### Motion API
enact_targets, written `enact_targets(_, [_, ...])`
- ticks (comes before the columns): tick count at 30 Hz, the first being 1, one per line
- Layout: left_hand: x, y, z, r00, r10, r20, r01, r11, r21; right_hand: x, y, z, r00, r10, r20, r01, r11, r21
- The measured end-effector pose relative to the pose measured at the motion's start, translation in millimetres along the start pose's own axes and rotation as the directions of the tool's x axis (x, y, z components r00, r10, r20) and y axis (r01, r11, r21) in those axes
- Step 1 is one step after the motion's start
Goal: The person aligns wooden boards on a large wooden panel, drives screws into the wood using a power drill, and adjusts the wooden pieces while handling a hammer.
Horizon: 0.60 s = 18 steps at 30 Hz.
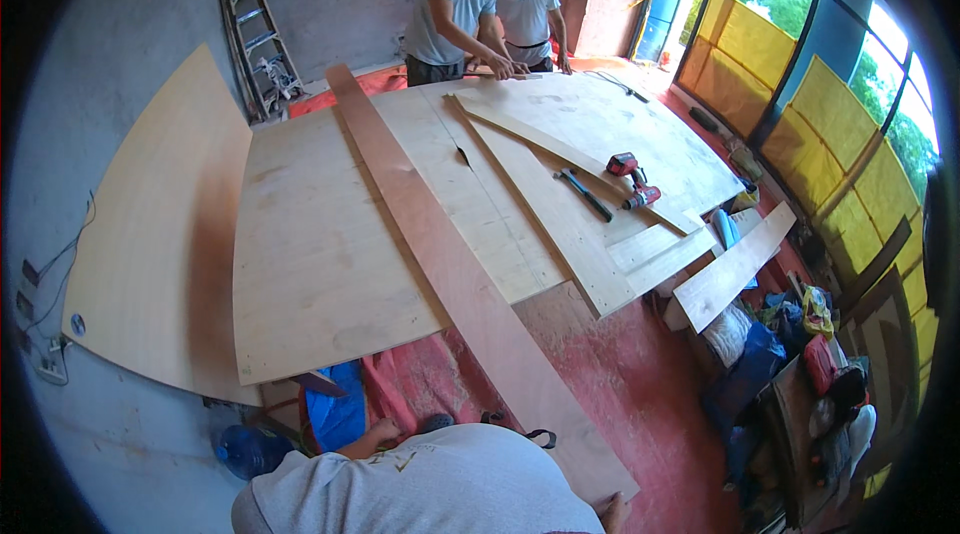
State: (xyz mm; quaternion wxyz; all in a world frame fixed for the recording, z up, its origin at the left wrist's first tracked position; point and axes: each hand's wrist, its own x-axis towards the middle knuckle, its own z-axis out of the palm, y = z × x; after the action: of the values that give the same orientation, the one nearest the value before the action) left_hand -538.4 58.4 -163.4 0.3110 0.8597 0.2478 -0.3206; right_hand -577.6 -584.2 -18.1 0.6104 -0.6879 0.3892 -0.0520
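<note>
Right fingers (617, 511) gripping plank (437, 244), hammer (587, 196) near drill (642, 197) beyond

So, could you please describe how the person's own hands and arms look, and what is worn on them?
Both the left hand and the right hand show no glove. The visible part of the left forearm is uncovered. The shirt is light grey, with a small yellowish marking. The right arm is mostly hidden, so its sleeve cannot be judged.
</note>
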Motion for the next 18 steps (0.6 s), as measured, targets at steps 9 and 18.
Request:
enact_targets(9, [-3,5,0,0.999,0.008,0.045,-0.009,0.999,0.033,-1,-3,1,0.999,0.042,-0.035,-0.041,0.999,0.009])
enact_targets(18, [-18,20,-11,0.998,-0.039,0.039,0.039,0.999,0.004,-2,-6,-1,0.997,0.074,-0.017,-0.074,0.996,-0.048])
